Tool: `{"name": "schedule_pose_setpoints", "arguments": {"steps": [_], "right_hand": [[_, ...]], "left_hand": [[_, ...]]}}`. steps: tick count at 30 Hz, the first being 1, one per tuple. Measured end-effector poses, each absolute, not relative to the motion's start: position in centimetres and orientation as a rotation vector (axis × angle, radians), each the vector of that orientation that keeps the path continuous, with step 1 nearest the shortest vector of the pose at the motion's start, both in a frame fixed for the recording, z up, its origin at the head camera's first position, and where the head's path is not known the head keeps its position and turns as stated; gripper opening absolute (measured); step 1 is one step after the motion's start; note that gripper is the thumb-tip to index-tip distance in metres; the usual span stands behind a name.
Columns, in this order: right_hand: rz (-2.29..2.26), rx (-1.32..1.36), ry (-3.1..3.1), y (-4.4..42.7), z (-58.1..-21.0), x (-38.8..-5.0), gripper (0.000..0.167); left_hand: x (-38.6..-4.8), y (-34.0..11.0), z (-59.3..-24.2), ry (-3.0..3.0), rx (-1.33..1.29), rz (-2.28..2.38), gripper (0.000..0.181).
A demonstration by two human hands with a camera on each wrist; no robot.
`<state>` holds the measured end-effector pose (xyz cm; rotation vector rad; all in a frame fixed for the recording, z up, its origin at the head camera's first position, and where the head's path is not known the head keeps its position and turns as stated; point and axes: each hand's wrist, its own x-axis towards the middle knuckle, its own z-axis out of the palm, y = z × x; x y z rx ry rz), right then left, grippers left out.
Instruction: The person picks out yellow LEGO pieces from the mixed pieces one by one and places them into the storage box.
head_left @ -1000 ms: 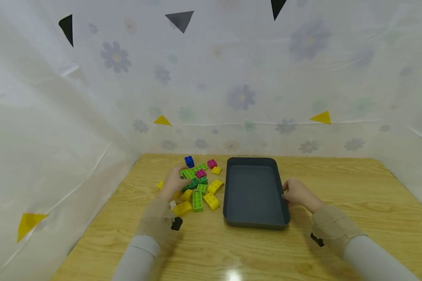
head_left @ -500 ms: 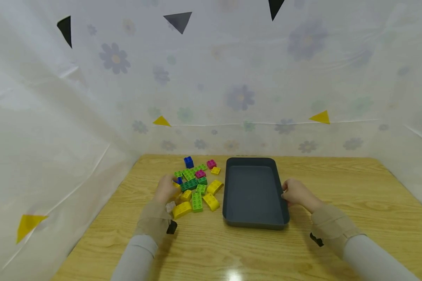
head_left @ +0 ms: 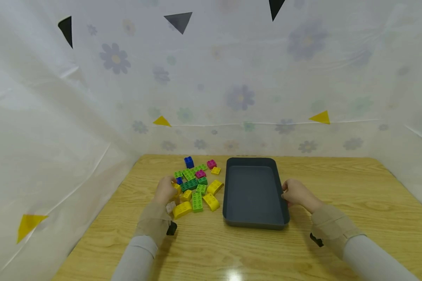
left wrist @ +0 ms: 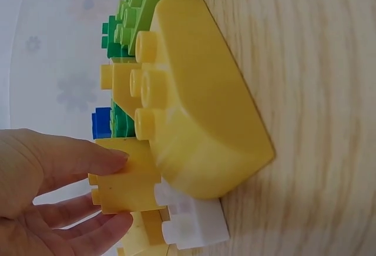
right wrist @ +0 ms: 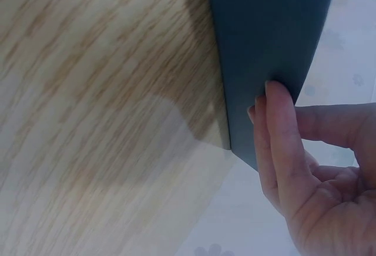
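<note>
At the left side of a pile of toy building bricks, my left hand (head_left: 165, 190) pinches a yellow brick (left wrist: 132, 179) between thumb and fingers. The brick still sits among its neighbours. A curved yellow brick (left wrist: 202, 97) and a whitish brick (left wrist: 197, 221) lie close by it in the left wrist view. My right hand (head_left: 299, 193) grips the right wall of a dark grey tray (head_left: 253, 191). In the right wrist view its fingers (right wrist: 282, 121) press the tray's outer side, while the thumb goes over the rim.
Light green bricks (head_left: 197, 201), a dark green brick (head_left: 189, 185), magenta bricks (head_left: 211, 164) and a blue brick (head_left: 188, 162) lie left of the tray on the wooden table (head_left: 239, 253). A flower-printed sheet (head_left: 211, 78) hangs behind the table.
Over the last second my left hand has drawn back leftward from over the pile to the yellow brick, uncovering several bricks. My right hand and the tray have stayed put.
</note>
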<state>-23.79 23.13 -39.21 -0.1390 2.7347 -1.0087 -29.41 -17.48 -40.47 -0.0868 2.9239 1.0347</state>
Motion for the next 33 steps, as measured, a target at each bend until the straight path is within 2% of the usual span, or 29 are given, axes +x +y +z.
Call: {"name": "schedule_pose_setpoints", "arguments": {"steps": [18, 23, 33], "right_hand": [[-1.01, -0.141, 2.736, 23.2, -39.4, -23.9, 0.026], [-1.011, -0.139, 2.737, 23.2, -39.6, -23.9, 0.027], [-1.02, -0.128, 2.723, 23.2, -39.3, -23.9, 0.025]], "left_hand": [[-29.9, -16.1, -39.0, 2.918, -0.104, 0.998, 0.039], [-30.3, -14.8, -37.4, 3.034, -0.004, 0.843, 0.031], [-31.0, -11.0, -33.6, 3.083, 0.161, 0.834, 0.028]]}}
